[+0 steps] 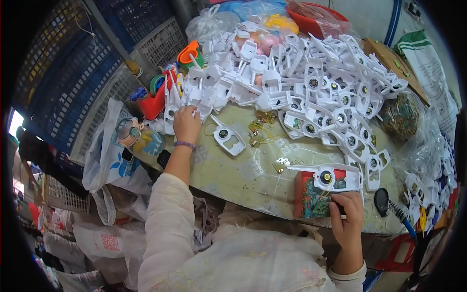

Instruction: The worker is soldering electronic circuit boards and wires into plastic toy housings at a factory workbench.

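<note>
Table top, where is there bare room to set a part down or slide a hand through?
The table is bare between the left hand and the red block under the right hand, below the lone white part. A few brass clips lie along its upper side. The pile of white parts crowds the back and right.

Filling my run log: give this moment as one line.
left hand: reaching into white plastic parts pile | right hand: holding small tool at white part on red block | table
</note>
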The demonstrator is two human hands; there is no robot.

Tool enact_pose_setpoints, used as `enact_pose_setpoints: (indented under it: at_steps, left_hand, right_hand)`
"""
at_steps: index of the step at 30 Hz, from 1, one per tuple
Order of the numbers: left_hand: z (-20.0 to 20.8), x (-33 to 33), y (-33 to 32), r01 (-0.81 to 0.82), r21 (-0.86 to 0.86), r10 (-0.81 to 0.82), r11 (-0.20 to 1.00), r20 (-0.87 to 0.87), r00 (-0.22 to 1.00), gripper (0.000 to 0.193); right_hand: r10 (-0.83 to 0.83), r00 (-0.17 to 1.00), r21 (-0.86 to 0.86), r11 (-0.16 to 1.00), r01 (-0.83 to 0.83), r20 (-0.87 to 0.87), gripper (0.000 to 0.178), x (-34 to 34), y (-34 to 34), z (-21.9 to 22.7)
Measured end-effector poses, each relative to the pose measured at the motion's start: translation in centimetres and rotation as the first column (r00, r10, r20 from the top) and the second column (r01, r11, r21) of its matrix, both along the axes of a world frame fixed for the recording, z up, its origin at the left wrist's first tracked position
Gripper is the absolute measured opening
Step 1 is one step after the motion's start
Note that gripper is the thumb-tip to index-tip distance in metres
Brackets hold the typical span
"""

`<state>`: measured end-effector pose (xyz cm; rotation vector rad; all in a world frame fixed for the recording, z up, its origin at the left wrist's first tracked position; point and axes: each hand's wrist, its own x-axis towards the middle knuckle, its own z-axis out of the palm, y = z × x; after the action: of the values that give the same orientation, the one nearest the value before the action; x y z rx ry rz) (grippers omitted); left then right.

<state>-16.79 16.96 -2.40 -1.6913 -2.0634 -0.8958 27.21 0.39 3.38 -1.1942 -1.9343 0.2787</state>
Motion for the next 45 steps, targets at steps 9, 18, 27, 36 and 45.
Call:
enact_pose_setpoints:
  at_steps: [9,18,27,36,45]
  left_hand:
    - [1.5,-1.7,2.5,0.097,-0.008,-0.096,0.995,0.089,0.991,0.017]
    - [7.5,6.1,-6.1,0.567,0.416,-0.43,0.711,0.895,-0.118,0.034]
    - [6.8,14.5,-17.9,0.833,0.454,-0.057,0.316,0.885,-0.462,0.019]
    - [6.1,17.8,-19.7,0.887,0.162,-0.302,0.432,0.953,-0.027,0.02]
    - [5.8,19.9,-19.5,0.821,0.142,-0.032,0.553,0.988,-0.15,0.048]
  right_hand:
    - [-0.1,0.983,0.098,0.988,0.116,-0.155,0.02,0.8,-0.8,-1.7]
    - [-0.073,0.989,0.362,0.925,0.116,-0.129,0.022,0.1,-2.3,-0.9]
    - [0.597,0.801,0.414,0.743,-0.526,-0.053,0.035,-6.1,-1.4,0.6]
    - [0.488,0.859,0.431,0.749,-0.503,0.155,0.034,-4.6,-4.2,-2.0]
    - [0.439,0.892,0.248,0.881,-0.404,-0.107,0.041,-3.1,-4.3,-2.0]
